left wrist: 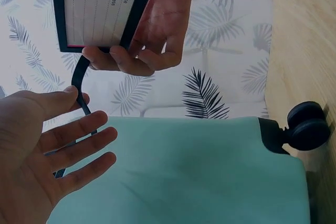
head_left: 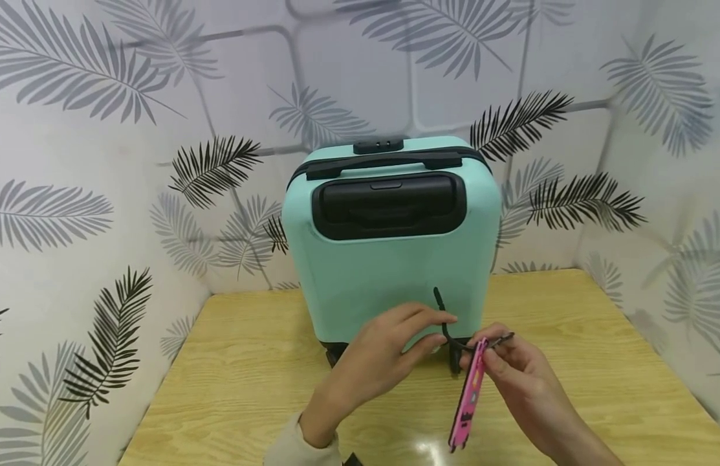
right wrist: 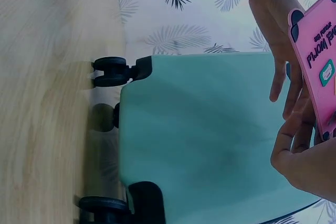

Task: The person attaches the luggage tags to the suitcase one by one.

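Observation:
My right hand (head_left: 525, 382) grips a pink luggage tag (head_left: 470, 401) near its strap end, thumb on one side and fingers on the other. A dark strap (left wrist: 79, 77) runs from the tag, and my left hand (left wrist: 58, 140) pinches it between thumb and index finger, the other fingers spread. The strap's loose end stands up above the left fingertips in the head view. The tag's back, in the left wrist view, has a white card with Name, Address and Tel lines; its pink front (right wrist: 320, 56) bears dark lettering. Behind both hands stands a mint-green suitcase (head_left: 389, 278).
The suitcase stands upright on its black wheels (right wrist: 111, 72) on a wooden table (head_left: 243, 388). A black carry handle (head_left: 389, 162) and a recessed telescopic handle (head_left: 389, 204) are on its upper part. Leaf-patterned wall covering (head_left: 132, 213) rises behind and beside the table.

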Available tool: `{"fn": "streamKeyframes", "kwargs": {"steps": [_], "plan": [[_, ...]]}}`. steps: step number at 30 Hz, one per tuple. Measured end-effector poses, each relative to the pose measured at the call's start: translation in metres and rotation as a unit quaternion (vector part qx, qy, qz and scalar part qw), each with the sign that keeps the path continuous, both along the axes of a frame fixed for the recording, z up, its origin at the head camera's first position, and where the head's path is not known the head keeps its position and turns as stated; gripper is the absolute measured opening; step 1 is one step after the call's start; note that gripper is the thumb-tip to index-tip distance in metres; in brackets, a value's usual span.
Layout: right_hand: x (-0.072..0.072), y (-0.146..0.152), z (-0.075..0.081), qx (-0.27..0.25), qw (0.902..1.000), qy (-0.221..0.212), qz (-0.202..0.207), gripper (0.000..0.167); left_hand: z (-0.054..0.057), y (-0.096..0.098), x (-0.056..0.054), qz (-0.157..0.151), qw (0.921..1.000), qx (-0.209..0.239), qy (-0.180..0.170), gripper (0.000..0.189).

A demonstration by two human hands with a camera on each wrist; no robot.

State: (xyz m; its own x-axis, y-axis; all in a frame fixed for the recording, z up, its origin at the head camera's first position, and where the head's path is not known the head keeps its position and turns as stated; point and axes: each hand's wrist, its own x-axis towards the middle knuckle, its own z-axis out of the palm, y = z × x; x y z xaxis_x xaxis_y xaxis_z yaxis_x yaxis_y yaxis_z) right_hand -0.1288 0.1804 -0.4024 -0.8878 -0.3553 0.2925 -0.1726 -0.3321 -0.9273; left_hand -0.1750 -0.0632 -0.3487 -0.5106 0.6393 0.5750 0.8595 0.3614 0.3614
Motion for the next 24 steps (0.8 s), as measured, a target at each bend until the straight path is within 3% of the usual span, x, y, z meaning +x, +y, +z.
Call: {"fn": "streamKeyframes", "kwargs": {"steps": [5,15,24], "plan": [[-0.002,-0.007,0.008,-0.007,0.9996,0.025,-0.005,0.03,0.008,-0.004,-0.005,-0.007,0.9994,0.005,0.032,0.026],[-0.005,-0.02,0.022,-0.03,0.9982,0.05,0.01,0.032,0.023,-0.012,-0.011,0.016,0.9945,-0.007,0.103,0.021],[-0.013,-0.031,0.043,-0.047,0.9939,0.098,-0.018,0.03,0.043,-0.019,-0.017,0.037,0.9831,0.003,0.18,0.019]]}}
